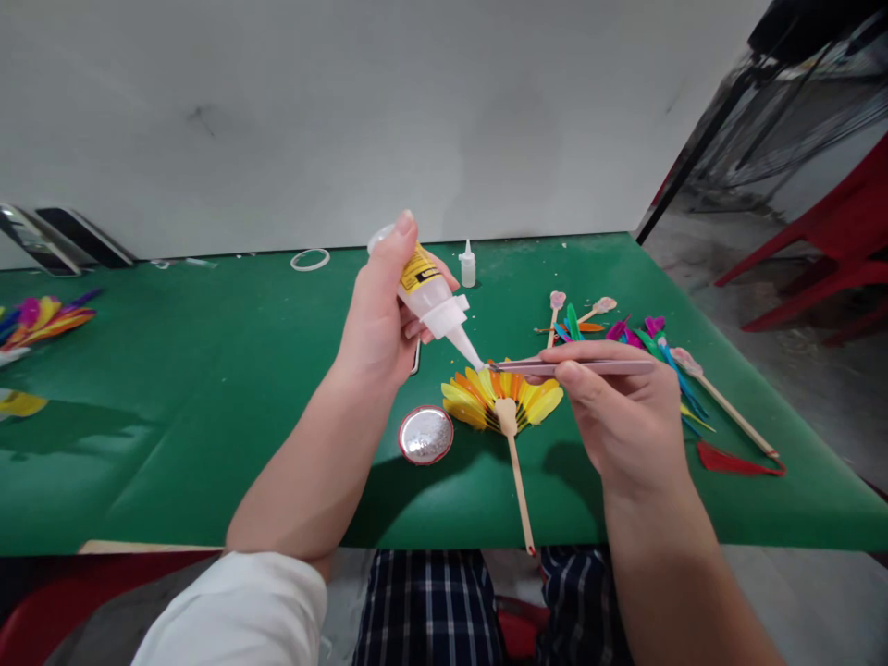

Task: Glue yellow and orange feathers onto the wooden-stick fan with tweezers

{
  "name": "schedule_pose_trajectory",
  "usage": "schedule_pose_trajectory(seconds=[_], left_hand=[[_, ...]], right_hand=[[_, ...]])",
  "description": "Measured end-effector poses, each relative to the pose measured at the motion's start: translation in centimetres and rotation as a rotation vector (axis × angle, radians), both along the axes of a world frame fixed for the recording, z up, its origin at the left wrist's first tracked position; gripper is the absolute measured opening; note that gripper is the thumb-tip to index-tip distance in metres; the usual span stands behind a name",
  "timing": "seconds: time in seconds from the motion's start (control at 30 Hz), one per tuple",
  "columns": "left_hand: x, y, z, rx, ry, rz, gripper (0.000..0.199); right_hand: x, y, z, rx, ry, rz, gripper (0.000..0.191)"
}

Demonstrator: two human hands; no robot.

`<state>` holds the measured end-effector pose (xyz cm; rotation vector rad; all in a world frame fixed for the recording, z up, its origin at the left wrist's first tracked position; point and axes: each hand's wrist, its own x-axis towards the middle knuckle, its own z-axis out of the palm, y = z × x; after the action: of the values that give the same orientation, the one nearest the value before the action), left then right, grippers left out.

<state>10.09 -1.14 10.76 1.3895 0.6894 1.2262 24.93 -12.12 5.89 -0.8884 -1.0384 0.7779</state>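
Note:
My left hand (pixel 388 305) is wrapped round a white glue bottle (pixel 428 296) with a yellow label, tilted nozzle-down to the right. My right hand (pixel 628 407) grips pinkish tweezers (pixel 589 367), held nearly level and pointing left. The nozzle tip and the tweezer tips meet or almost meet; whether something tiny sits between them I cannot make out. Just below them lies a fan of yellow and orange feathers (pixel 541 400) on a wooden handle (pixel 519 486), which points toward me. Left of the fan is a round, red-rimmed dish (pixel 425 435) with small shiny bits.
A small dropper bottle (pixel 468 265) and a white ring (pixel 310 260) stand at the back. Coloured feathers, wooden sticks (pixel 728 412) and a red tassel (pixel 739 460) lie at right. More feathers (pixel 48 319) and phone-like objects (pixel 83 236) are at left. A white wall (pixel 312 120) borders the green table (pixel 208 388).

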Motion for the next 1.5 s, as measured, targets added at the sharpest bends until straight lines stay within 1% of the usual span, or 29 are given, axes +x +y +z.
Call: schedule_pose_trajectory(seconds=[0.13, 0.3, 0.43, 0.53, 0.6, 0.67, 0.73, 0.8, 0.9, 1.03, 1.13, 1.2, 1.23, 1.3, 1.4, 1.5], left_hand=[[0.0, -0.2, 0.0, -0.009, 0.044, -0.002, 0.053], [0.1, -0.3, 0.1, -0.035, 0.021, -0.048, 0.051], [0.2, -0.5, 0.4, -0.110, 0.012, -0.084, 0.055], [0.2, -0.4, 0.7, -0.157, -0.055, -0.100, 0.058], [0.1, -0.1, 0.6, -0.190, -0.127, -0.111, 0.055], [0.1, 0.5, 0.4, -0.204, -0.218, -0.072, 0.048], [0.0, 1.1, 0.1, -0.198, -0.291, 0.003, 0.039], [0.0, 1.7, -0.5, -0.186, -0.324, 0.047, 0.029], [0.1, 2.5, -1.3, -0.144, -0.250, 0.048, 0.019], [0.4, 3.2, -2.7, -0.055, -0.011, 0.038, 0.021], [0.9, 3.6, -3.8, -0.042, 0.076, 0.021, 0.025], [1.1, 3.7, -4.3, -0.033, 0.151, -0.041, 0.033], [1.2, 3.6, -4.5, -0.020, 0.220, -0.105, 0.037], [1.1, 3.4, -4.4, 0.019, 0.400, -0.282, 0.043], [0.3, 2.9, -3.4, 0.075, 0.602, -0.514, 0.042], [-0.7, 2.6, -2.3, 0.127, 0.695, -0.638, 0.039]], right_hand=[[0.0, 0.0, -0.1, 0.009, 0.001, -0.015, 0.009], [-0.1, 0.2, 0.0, 0.001, 0.008, -0.041, 0.008], [-0.3, 0.3, 0.0, -0.009, 0.014, -0.049, 0.006], [-0.2, 0.2, 0.0, -0.018, -0.010, -0.034, 0.006], [-0.1, 0.0, 0.1, -0.006, -0.011, -0.036, 0.007], [0.1, -0.2, 0.2, 0.007, -0.001, -0.046, 0.007], [0.4, -0.4, 0.4, 0.009, 0.000, -0.062, 0.006], [0.6, -0.5, 0.5, 0.006, -0.007, -0.089, 0.005], [1.1, -0.6, 0.6, 0.020, -0.005, -0.134, 0.005], [2.3, -0.8, 0.6, 0.031, -0.005, -0.206, 0.006], [3.4, -0.8, 0.5, 0.021, -0.025, -0.280, 0.006], [4.1, -0.6, 0.3, 0.019, -0.032, -0.310, 0.006], [4.3, -0.5, 0.2, 0.021, -0.028, -0.316, 0.005], [4.6, -0.2, -0.1, 0.031, -0.003, -0.312, 0.005], [4.9, 0.2, -0.3, 0.019, 0.061, -0.312, 0.005], [4.9, 0.3, -0.4, -0.005, 0.125, -0.298, 0.006]])
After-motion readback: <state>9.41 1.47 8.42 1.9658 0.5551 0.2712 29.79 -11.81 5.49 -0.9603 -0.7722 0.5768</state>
